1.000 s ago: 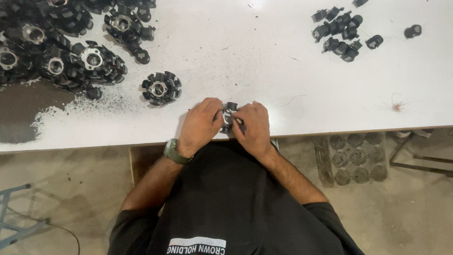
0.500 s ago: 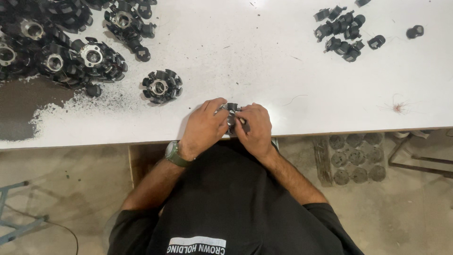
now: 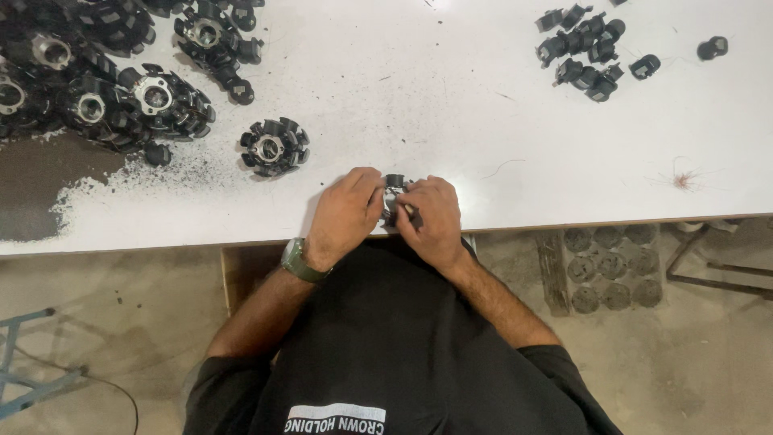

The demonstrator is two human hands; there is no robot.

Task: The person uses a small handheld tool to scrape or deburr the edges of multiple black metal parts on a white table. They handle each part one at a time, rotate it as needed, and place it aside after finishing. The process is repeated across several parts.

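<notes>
A small black part (image 3: 394,193) sits pinched between the left hand (image 3: 346,213) and the right hand (image 3: 431,219), near the front edge of the white surface (image 3: 451,121). A round black assembly (image 3: 274,147) lies nearby; loose black pieces (image 3: 586,48) lie well apart. Below is concrete floor (image 3: 97,322).

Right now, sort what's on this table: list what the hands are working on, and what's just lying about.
In hand:
- left hand
- right hand
- small black ring part, pinched between both hands

Lying about:
- lone black finned ring
- heap of finned rings
- cluster of small black clips
- dark worn patch on the white table
</notes>
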